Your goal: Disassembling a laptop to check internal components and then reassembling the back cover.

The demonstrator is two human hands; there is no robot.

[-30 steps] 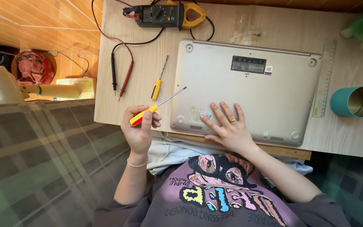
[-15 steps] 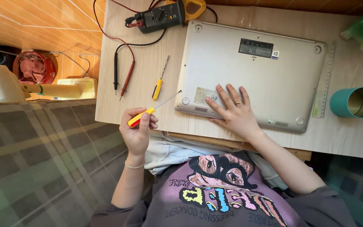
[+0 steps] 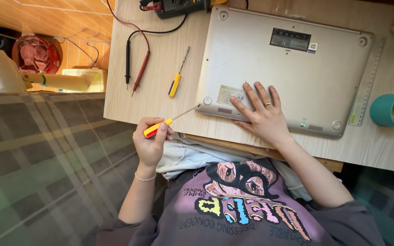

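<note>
While the left hand is hovering just off the near edge of the pale wooden desk, its fingers are curling closed around the handle of a slim screwdriver with a red-and-yellow plastic grip and a thin steel shaft. The screwdriver's long axis is running diagonally, up and to the right across the desk edge. Its handle is sitting low in the fist, and its tip is pointing at the near left corner of an overturned silver laptop with a flat metal underside. The tip is lying just beside a round corner foot there; whether it is touching the casing cannot be told.

The right hand is resting palm down on the laptop's near edge, its fingers spreading flat over the casing, one of them wearing a ring.

Further back on the desk, a second small screwdriver with a yellow handle is lying beside a black test probe and a red test probe. A clear plastic ruler and a teal cylindrical cup are lying to the laptop's right.
</note>
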